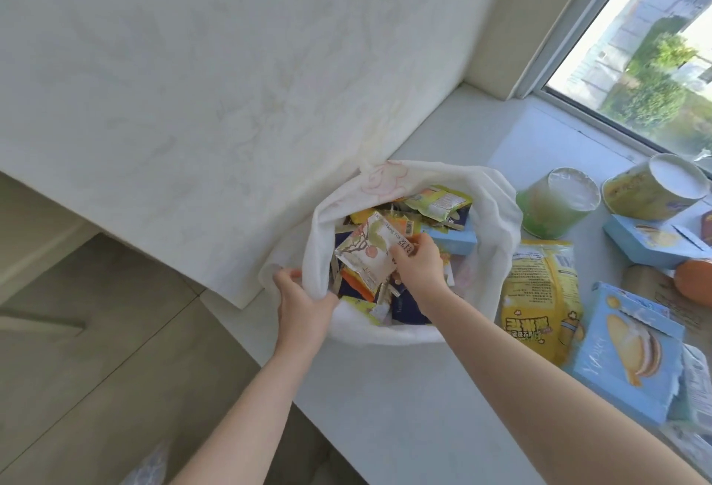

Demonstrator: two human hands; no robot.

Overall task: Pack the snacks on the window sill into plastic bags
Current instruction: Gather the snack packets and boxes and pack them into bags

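A white plastic bag stands open on the window sill, filled with several small snack packets. My left hand grips the bag's near-left rim and holds it open. My right hand reaches into the bag and pinches a pale packet with a tree and fruit drawing, which is tilted above the other packets. A light blue box and a green-yellow packet lie inside at the back.
Right of the bag on the sill lie a yellow snack bag, a blue box with a cake picture, another blue box, two round tubs and an orange thing. A white wall stands behind; floor lies at the left.
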